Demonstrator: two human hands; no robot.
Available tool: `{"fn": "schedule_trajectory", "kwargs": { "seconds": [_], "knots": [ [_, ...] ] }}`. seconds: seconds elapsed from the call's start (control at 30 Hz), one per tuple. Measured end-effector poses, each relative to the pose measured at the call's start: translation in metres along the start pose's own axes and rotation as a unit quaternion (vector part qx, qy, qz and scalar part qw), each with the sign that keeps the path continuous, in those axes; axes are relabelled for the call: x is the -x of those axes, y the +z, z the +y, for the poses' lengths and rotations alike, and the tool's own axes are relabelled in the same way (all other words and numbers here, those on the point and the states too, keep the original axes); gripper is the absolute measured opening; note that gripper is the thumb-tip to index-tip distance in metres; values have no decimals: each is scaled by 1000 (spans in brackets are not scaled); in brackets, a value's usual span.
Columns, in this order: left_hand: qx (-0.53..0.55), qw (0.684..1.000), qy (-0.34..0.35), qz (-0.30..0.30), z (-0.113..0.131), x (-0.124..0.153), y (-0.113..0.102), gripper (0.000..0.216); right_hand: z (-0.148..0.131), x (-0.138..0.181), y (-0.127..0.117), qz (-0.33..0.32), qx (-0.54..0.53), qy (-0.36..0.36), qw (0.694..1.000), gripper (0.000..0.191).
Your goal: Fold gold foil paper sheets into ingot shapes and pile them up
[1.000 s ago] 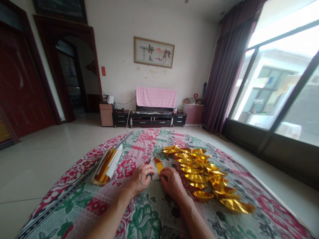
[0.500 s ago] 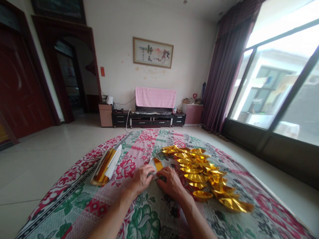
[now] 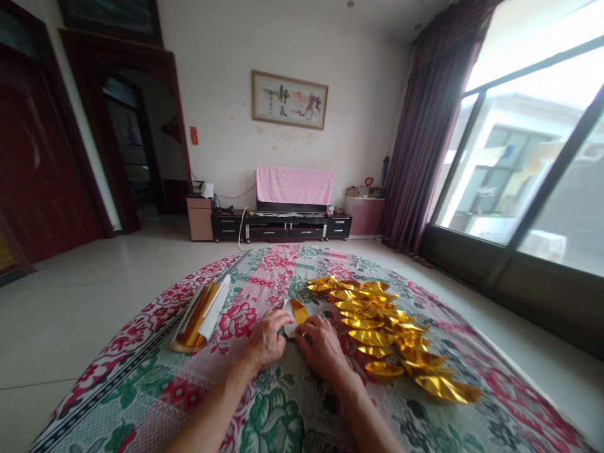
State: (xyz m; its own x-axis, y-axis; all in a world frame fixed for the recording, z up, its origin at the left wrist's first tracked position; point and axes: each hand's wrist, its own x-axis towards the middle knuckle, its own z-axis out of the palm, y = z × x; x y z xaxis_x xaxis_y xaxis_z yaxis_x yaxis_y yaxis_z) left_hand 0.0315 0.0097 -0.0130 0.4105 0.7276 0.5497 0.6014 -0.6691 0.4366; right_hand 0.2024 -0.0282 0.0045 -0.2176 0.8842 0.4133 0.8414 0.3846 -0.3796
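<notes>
My left hand and my right hand lie close together on a floral cloth, fingers curled and pressed on a small piece of gold-and-white foil paper between them. Just right of my right hand lies a long heap of several folded gold paper pieces. A curled stack of gold foil sheets rests on the cloth to the left of my left hand.
The cloth covers a low round surface on a pale tiled floor. Against the far wall stand a black low cabinet with a pink cloth over it. A big window with purple curtains is on the right, a dark wooden door on the left.
Both hands have drawn slightly closer together over the foil paper, and the fingers have shifted on it. The heap and the stack have stayed in place.
</notes>
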Motion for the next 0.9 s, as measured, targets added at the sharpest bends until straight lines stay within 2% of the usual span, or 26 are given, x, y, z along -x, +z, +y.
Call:
{"fn": "schedule_trajectory", "kwargs": {
  "seconds": [0.2, 0.37, 0.63, 0.9],
  "knots": [
    [-6, 1000, -11, -26, 9, -1, -4, 19, 3, -2, -1, 10, -27, -9, 1000, 20],
    [1, 999, -23, -34, 9, -2, -4, 19, 7, -5, 1, 19, -45, 2, 999, 23],
    [5, 997, -69, -22, -2, -6, 6, 14, 7, -6, 5, 25, -46, 23, 998, 20],
    [-7, 994, -101, -29, 7, -14, 4, 12, 8, -8, 6, 33, -53, 40, 997, 16]
  ]
}}
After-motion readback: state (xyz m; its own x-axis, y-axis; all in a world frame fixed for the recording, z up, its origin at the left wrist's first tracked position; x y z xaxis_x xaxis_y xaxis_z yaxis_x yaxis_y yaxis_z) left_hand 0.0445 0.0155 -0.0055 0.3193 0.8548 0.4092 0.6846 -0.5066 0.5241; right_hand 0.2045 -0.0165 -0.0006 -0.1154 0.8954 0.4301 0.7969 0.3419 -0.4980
